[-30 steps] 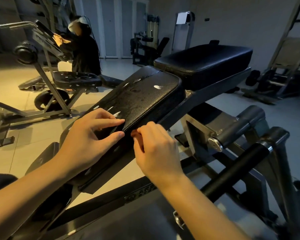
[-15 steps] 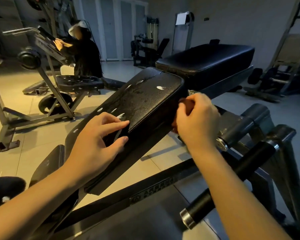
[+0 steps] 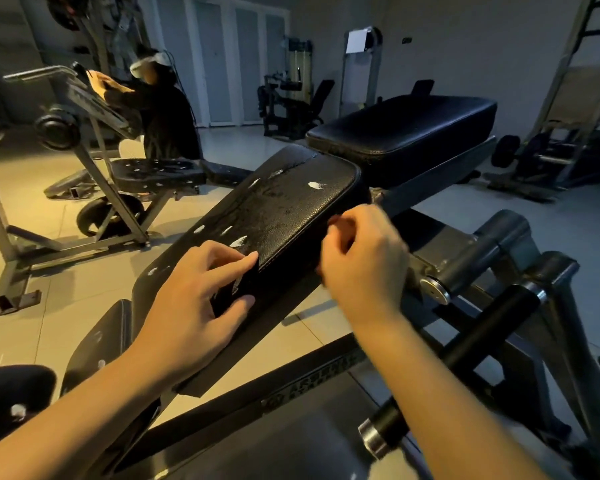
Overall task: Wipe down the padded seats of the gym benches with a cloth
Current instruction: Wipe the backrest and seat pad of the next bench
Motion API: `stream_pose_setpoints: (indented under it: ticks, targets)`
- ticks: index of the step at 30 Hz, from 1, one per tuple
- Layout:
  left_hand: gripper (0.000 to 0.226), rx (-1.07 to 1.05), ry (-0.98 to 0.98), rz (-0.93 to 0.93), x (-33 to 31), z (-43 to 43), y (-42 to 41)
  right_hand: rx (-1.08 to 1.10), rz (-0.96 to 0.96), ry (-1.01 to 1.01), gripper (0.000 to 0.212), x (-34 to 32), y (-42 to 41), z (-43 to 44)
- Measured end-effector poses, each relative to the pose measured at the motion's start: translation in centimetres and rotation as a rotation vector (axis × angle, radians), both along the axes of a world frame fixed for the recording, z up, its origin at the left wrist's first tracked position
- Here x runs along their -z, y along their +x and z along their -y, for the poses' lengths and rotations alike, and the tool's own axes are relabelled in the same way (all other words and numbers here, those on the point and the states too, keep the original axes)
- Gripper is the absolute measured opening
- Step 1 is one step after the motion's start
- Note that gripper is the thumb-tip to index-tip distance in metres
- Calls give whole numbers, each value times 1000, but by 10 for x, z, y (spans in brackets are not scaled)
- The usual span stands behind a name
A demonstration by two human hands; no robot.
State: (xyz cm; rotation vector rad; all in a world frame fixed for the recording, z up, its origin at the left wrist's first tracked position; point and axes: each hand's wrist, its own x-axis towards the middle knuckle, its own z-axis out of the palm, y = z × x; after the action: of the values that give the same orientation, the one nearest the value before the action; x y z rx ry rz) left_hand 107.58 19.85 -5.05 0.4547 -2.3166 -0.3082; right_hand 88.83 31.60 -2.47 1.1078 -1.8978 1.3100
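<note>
A black sloped bench pad (image 3: 284, 209) with white scuffs in its cover rises away from me. Behind it lies a flat black pad (image 3: 406, 129). My left hand (image 3: 194, 303) rests on the sloped pad's near end, fingers laid over the top and thumb on the side face. My right hand (image 3: 364, 268) is curled against the pad's right side edge and blurred. It holds a small reddish cloth (image 3: 334, 221), of which only a tip shows above the fingers.
A black roller bar (image 3: 465, 351) with a steel cap juts out under my right forearm. The bench's steel frame (image 3: 291, 393) runs below. At the back left, a person (image 3: 167, 116) works at another machine with a perforated seat (image 3: 156, 171). More equipment stands on the right.
My right hand swept with the cloth from beside the left hand up the pad's right edge, then came partway back down. The left hand stayed on the pad.
</note>
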Motion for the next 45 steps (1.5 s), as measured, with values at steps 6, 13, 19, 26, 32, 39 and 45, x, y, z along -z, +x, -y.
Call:
stream_pose_setpoints:
  ticks: [6, 13, 19, 26, 32, 39, 45]
  targets:
    - [54, -42, -44, 52, -5, -3, -1, -74, -201, 112, 7, 13, 0, -1]
    - [50, -79, -54, 48, -1, -6, -2, -63, -88, 37, 6, 16, 16, 3]
    - [53, -89, -83, 78, -1, -6, 0, -26, -129, 2, 8, 3, -15, 0]
    - [55, -90, -70, 66, 1, -10, 0, -65, -88, 25, 8, 20, 14, 4]
    - [56, -102, -99, 57, 3, -12, -2, -44, -221, 60, 9, 12, -11, -2]
    - [56, -101, -78, 23, 6, -14, -4, -82, -114, 60, 10, 27, 9, 0]
    - [55, -94, -103, 25, 3, -10, -3, -70, -130, 66, 12, 3, -21, -8]
